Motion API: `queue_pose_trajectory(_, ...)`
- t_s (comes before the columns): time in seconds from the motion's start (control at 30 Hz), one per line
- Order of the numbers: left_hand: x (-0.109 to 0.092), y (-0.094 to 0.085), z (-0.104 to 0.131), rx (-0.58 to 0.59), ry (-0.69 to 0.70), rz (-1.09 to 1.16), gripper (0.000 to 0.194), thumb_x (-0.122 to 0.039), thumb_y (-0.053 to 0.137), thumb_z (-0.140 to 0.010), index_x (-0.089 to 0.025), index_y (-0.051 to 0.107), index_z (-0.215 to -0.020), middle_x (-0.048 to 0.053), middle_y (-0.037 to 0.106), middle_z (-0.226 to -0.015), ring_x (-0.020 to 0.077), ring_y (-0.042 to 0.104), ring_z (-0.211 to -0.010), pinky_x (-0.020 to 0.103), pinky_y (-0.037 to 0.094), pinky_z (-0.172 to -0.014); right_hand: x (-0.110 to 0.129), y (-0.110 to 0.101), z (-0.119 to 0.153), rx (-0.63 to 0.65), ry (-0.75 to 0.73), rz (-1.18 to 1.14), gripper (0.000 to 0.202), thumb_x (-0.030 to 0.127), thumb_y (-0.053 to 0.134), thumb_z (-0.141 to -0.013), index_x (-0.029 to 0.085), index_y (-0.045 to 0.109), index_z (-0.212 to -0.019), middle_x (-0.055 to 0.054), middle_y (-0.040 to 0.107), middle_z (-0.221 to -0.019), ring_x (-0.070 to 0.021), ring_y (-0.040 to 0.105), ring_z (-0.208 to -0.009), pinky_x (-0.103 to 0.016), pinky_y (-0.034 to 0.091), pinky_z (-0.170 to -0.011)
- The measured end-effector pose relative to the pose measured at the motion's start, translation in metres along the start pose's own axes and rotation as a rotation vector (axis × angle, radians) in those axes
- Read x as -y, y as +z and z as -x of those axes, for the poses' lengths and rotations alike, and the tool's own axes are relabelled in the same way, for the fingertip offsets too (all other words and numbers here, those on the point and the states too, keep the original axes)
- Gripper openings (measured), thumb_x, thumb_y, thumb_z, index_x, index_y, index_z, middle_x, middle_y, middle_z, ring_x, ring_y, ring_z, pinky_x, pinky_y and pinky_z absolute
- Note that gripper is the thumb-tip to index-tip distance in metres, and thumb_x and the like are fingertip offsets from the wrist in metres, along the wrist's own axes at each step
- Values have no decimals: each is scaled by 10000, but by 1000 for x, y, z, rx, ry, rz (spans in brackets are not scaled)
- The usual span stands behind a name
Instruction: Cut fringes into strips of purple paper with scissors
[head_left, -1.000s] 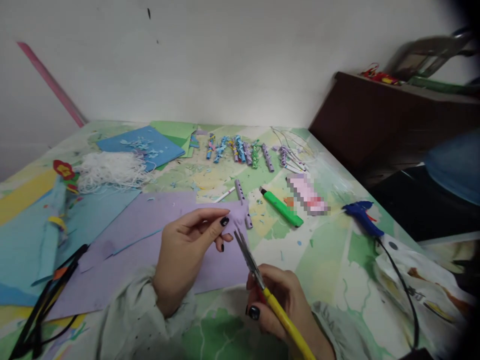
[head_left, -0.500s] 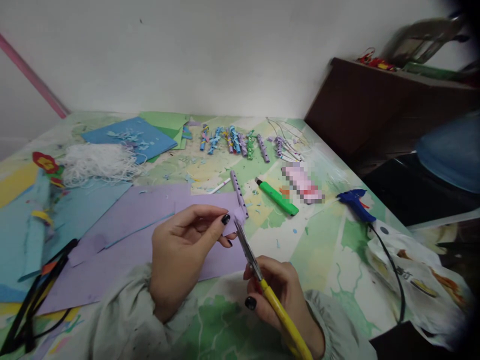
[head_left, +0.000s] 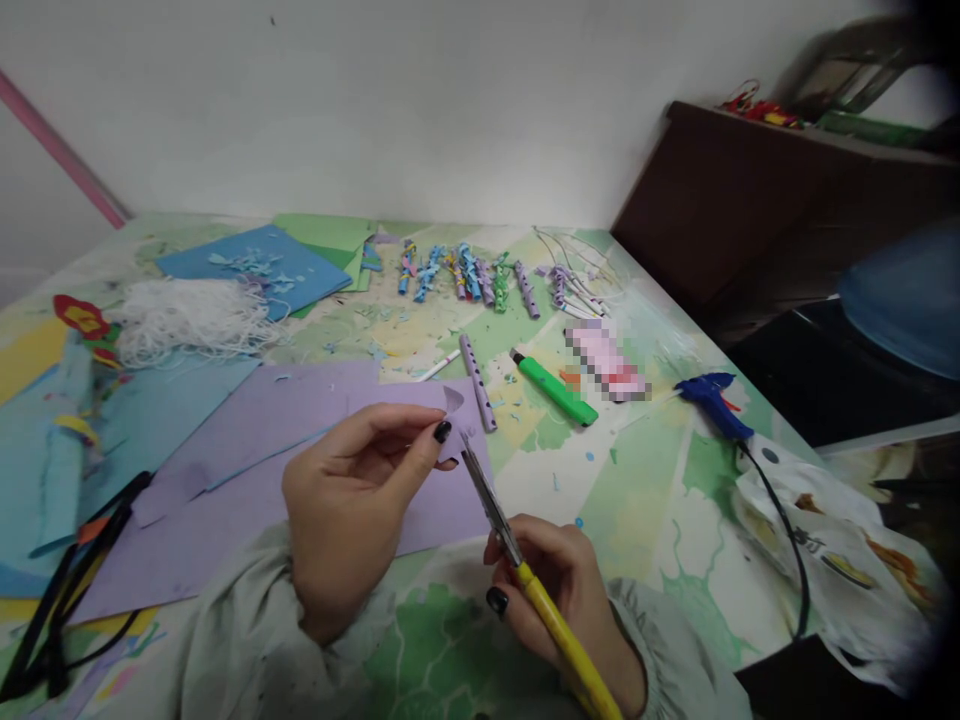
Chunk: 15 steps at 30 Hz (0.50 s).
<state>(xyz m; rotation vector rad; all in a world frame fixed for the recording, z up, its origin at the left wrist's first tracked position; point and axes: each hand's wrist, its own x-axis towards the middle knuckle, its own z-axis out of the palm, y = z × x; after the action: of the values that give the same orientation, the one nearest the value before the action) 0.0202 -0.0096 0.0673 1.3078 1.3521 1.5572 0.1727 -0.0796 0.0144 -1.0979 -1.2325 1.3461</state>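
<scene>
My left hand [head_left: 360, 500] pinches a small purple piece [head_left: 453, 402] between thumb and fingers, above the purple sheets [head_left: 300, 395]. In my right hand [head_left: 562, 600] are yellow-handled scissors [head_left: 551, 615], their blades pointing up and left, with the tips close beside the purple piece. Whether the blades touch it I cannot tell. Just beyond the fingertips lies a purple tube with dark spots [head_left: 478, 383]. A green cutter [head_left: 553, 388] rests to the right of that tube.
Several decorated tubes [head_left: 468, 272] line the back. White string [head_left: 191, 318] and blue sheets [head_left: 251, 265] are at left. A blue glue gun [head_left: 714, 402] and plastic bag [head_left: 832, 550] are at right, near a blurred pink object [head_left: 606, 360].
My left hand has moved slightly left with the purple piece, whose curled tip now shows above the fingers. The scissors have shifted slightly left too, and the spotted tube is less covered.
</scene>
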Motion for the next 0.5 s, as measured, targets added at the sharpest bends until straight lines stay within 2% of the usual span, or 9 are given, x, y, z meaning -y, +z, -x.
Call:
queue_pose_trajectory(0.2,-3,-1,0,-1,-9,-74,92,-145,733,-740,-226,738,-783,-29,738,-735,134,696,-668,210,598,-628,0,1,-1,-16,-7,29,122,214,647,-663,180,620,-777,47,466,-521,-85,363,-423,-193,316,-390)
queue_pose_trajectory(0.5,-1,-1,0,26,-25,-46,121,-134,735,-747,-250,741,-782,-62,736,-734,87,685,-667,133,568,-640,-2,2,-1,-39,-3,63,115,220,629,-654,177,613,-760,54,456,-497,-78,343,-402,-188,294,-372)
